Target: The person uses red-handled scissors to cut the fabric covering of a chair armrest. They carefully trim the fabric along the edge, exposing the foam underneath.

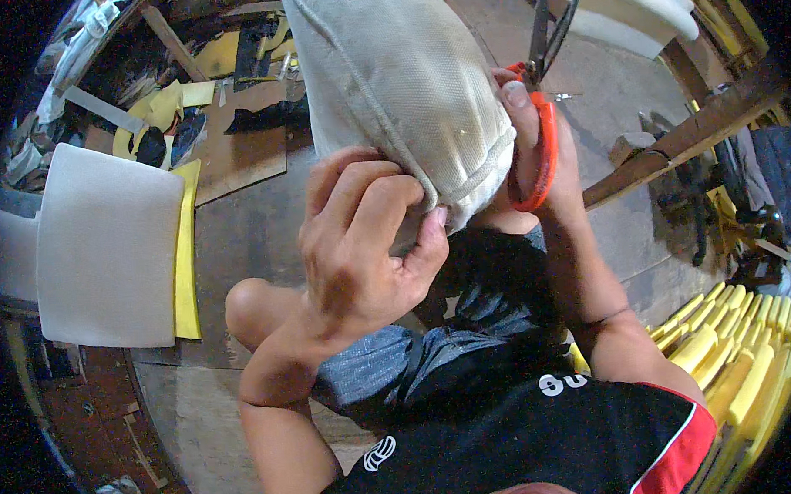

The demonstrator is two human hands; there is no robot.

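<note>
One beige cushion (pixel 398 81) is held up in front of the person. The left hand (pixel 369 239) pinches its lower corner seam, fingers curled shut. The right hand (pixel 540 146) grips one pair of orange-handled scissors (pixel 541 111), blades pointing up beside the cushion. One white foam slab (pixel 108 248) lies on the floor (pixel 247 243) at left; yellow foam strips (pixel 730 348) are piled at right.

The cushion (pixel 398 81) is coarse woven cloth, beige and matt, with a fine mesh grain and a corded seam along its edge. The scissors (pixel 538 85) have dark, dull metal blades and glossy orange plastic handles. The white pad (pixel 108 244) looks like smooth matt foam, backed by a yellow foam sheet (pixel 185 254). The yellow blocks (pixel 730 348) also read as matt foam. The floor (pixel 238 235) is rough, stained concrete. The beam (pixel 696 132) is bare, worn wood.
</note>
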